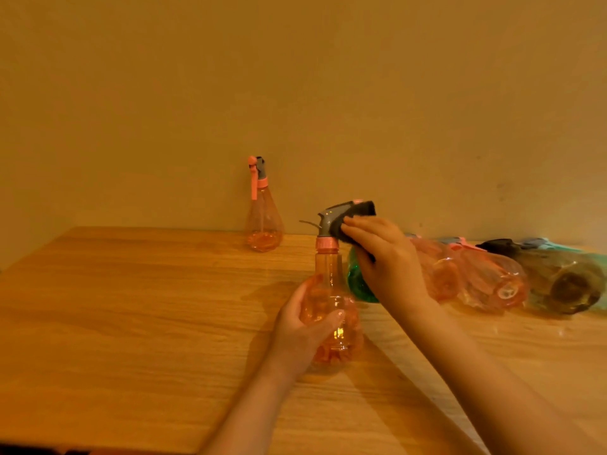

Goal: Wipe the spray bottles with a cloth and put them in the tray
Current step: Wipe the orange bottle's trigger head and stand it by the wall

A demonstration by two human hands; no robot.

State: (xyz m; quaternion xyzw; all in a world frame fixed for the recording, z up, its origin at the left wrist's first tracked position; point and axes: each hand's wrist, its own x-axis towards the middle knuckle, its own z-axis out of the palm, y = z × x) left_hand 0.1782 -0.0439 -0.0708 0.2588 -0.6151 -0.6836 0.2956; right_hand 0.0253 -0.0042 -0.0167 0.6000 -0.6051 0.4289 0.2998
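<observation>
An orange see-through spray bottle (331, 310) with a grey trigger head stands upright near the table's middle. My left hand (305, 330) grips its round body from the left. My right hand (384, 257) holds a dark grey cloth (359, 213) pressed against the back of the trigger head. A second orange spray bottle (262, 215) stands upright by the wall, apart from both hands. To the right, several bottles lie on their sides: a green one (358, 284) partly hidden behind my right hand, two orange ones (486, 284) and a dark brownish one (565, 280).
The wooden table (131, 307) ends at the wall behind and has a left edge running toward the near left corner. No tray can be made out among the lying bottles at the right.
</observation>
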